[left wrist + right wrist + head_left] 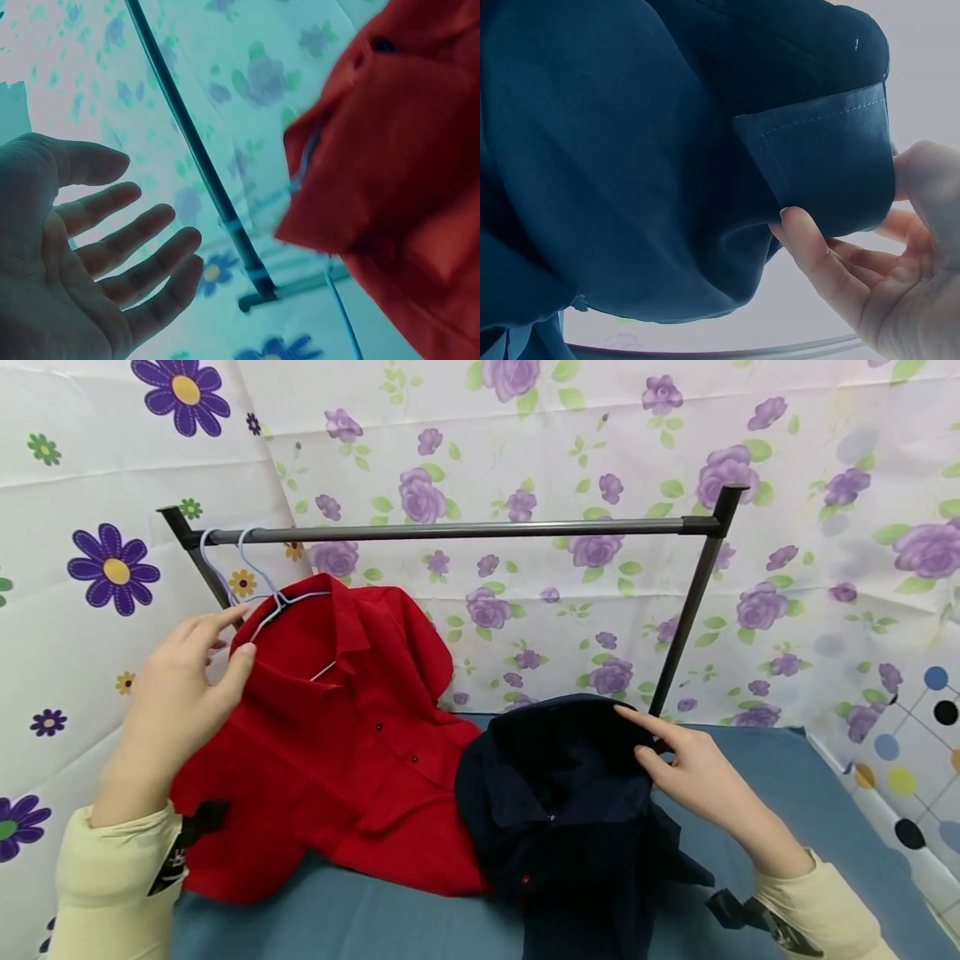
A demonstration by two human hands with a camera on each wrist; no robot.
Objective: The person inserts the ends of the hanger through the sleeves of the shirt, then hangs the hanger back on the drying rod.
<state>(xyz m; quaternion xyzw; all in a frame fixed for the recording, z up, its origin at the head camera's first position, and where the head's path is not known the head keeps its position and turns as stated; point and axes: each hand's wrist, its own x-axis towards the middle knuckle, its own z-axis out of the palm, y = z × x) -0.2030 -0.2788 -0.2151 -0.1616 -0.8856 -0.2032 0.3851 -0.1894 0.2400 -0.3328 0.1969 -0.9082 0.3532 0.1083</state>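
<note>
The left hand is raised on the left by the open neck of the red shirt, thumb and fingers apart with nothing gripped between them; in the head view the thumb overlaps the edge of the red collar, while the left wrist view shows the palm bare and a gap between it and the cloth. The red shirt is on the left of the scene with its neck wide, dark buttons down the front, and its lower part coming down to the blue-covered worktop. Two pale blue hangers hook over the left end of the dark rail, and the wire of one runs inside the red neck. To the right, the navy shirt overlaps the red one's right edge, neck gaping toward the near side and a small red button on its front. The right hand holds it at the right of the neck, fingers clamped on the navy collar, which the right wrist view shows folded and stitched along its edge. The rack's right post slants down behind that hand, and a curtain of purple flowers covers the far side
</note>
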